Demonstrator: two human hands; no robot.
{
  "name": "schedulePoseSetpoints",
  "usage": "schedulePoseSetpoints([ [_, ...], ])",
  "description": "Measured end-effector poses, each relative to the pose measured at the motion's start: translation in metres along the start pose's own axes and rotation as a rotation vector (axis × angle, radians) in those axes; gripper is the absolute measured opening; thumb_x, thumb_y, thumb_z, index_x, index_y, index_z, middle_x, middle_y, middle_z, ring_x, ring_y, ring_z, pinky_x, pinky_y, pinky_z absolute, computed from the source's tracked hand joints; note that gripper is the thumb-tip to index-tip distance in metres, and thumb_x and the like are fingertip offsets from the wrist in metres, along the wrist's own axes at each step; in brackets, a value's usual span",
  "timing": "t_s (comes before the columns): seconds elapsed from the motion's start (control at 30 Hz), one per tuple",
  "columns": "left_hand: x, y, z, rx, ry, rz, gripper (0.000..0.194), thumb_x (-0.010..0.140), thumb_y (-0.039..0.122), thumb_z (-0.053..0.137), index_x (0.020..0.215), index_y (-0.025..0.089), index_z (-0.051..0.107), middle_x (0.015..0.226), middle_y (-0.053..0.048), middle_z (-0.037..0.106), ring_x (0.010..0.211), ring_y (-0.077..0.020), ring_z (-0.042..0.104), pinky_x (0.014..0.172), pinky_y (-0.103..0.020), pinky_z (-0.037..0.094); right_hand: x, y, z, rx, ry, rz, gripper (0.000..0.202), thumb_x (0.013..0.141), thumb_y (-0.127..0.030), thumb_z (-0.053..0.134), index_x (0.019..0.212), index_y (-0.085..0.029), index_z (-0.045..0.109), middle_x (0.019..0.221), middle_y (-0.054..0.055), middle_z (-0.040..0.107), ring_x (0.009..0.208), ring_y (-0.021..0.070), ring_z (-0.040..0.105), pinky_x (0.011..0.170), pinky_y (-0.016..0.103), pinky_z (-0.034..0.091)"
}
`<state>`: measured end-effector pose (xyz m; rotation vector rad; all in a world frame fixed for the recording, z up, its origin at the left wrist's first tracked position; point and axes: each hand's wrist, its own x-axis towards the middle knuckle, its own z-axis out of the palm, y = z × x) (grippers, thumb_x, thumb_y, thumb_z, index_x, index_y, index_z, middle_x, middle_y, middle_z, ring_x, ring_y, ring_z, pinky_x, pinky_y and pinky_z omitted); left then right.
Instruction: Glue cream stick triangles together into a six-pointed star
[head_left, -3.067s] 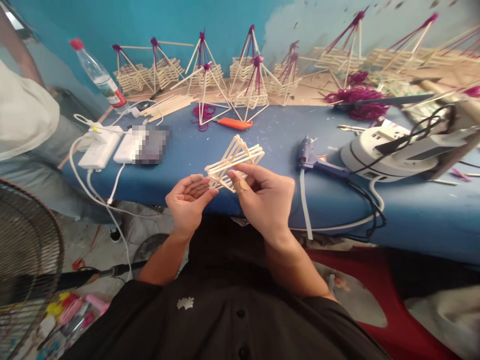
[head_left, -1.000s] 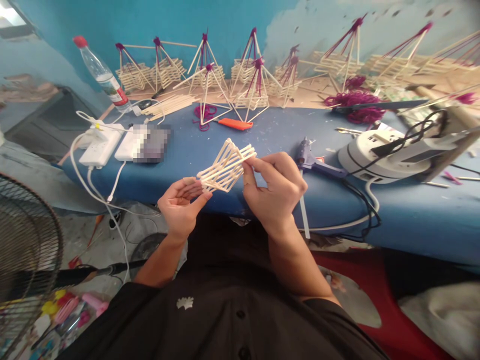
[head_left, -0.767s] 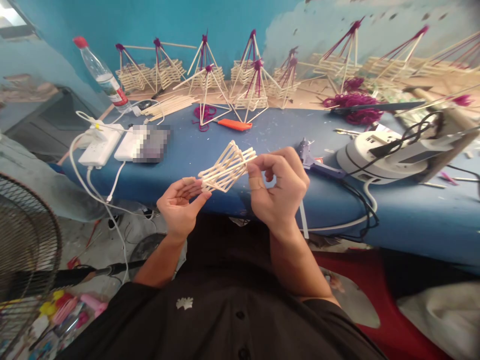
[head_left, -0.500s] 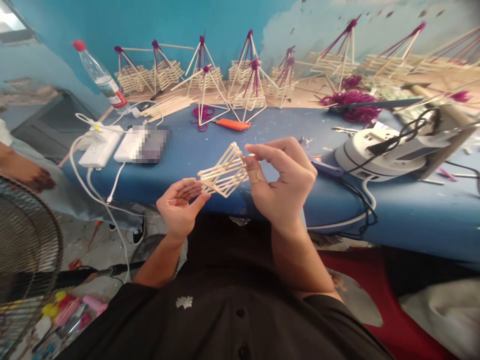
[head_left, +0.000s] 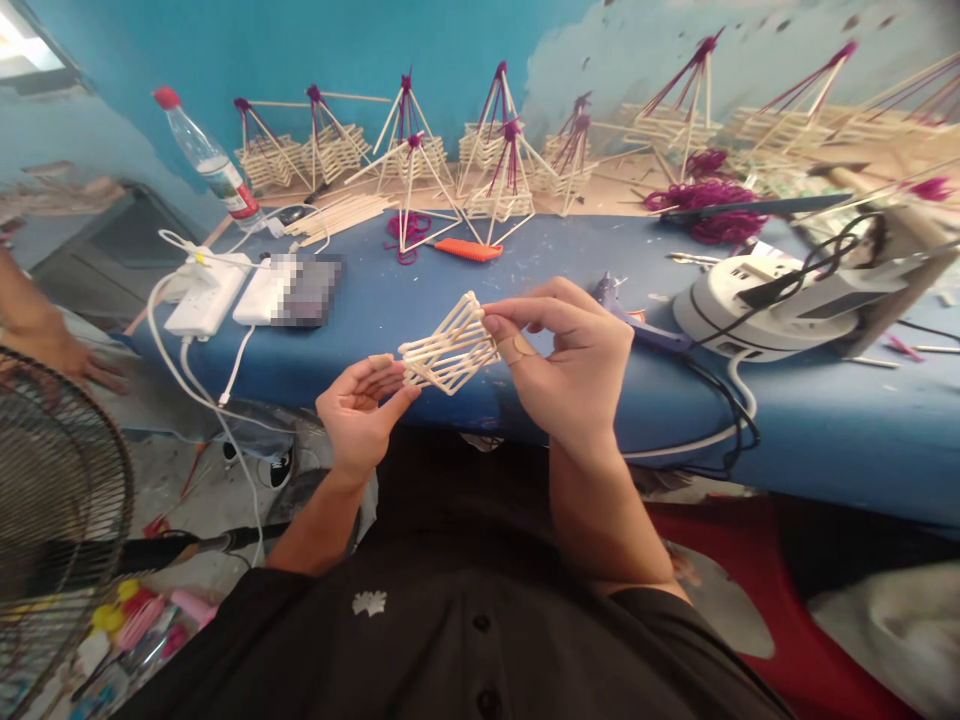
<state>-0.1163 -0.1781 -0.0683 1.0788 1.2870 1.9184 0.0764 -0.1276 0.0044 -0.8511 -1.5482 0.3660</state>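
Observation:
A small lattice of pale wooden sticks (head_left: 450, 350) is held up over the front of the blue table. My left hand (head_left: 364, 410) pinches its left corner between thumb and fingers. At its upper right corner, the thumb and index finger of my right hand (head_left: 566, 360) are closed on the frame. A bandage-like strip shows on my right thumb. Behind the hands lies an orange-handled tool (head_left: 469, 250), close to a stick pyramid with a purple top (head_left: 414, 142). A purple glue gun (head_left: 645, 330) lies just right of my right hand.
More stick models (head_left: 495, 140) line the back by the wall. A bottle (head_left: 217, 170), power strips (head_left: 206, 295) and white cables are on the left. Purple yarn (head_left: 705, 205) and a round white power socket (head_left: 739, 300) sit right. A fan (head_left: 60, 530) and another person's hand (head_left: 67, 345) are at left.
My right thumb and index finger have come together on the stick lattice's upper right corner. The other person's hand at the left has shifted slightly.

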Motion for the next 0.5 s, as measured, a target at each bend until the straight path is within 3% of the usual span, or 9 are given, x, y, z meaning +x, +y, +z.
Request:
schedulePoseSetpoints([
  [0.27,0.0007,-0.0002,-0.0016,0.013,0.007,0.082,0.054,0.059,0.037,0.108,0.101,0.016,0.08,0.09,-0.006,0.085,0.08,-0.0224,0.085,0.082,-0.033,0.074,-0.0005,0.0041,-0.0022,0.167,-0.064,0.026,0.012,0.094,-0.021,0.073,0.083,-0.019,0.07,0.081,-0.002,0.062,0.076,0.0097,0.052,0.073,0.028,0.042],
  [0.5,-0.0013,0.0031,-0.0012,0.007,0.011,0.228,0.045,0.064,0.014,0.101,0.105,0.02,0.082,0.094,-0.003,0.087,0.084,-0.0195,0.086,0.083,-0.028,0.073,-0.0022,0.0049,-0.0063,0.243,0.001,0.097,0.019,0.1,-0.027,0.064,0.083,-0.019,0.063,0.081,-0.002,0.054,0.074,0.0098,0.046,0.073,0.029,0.038],
])
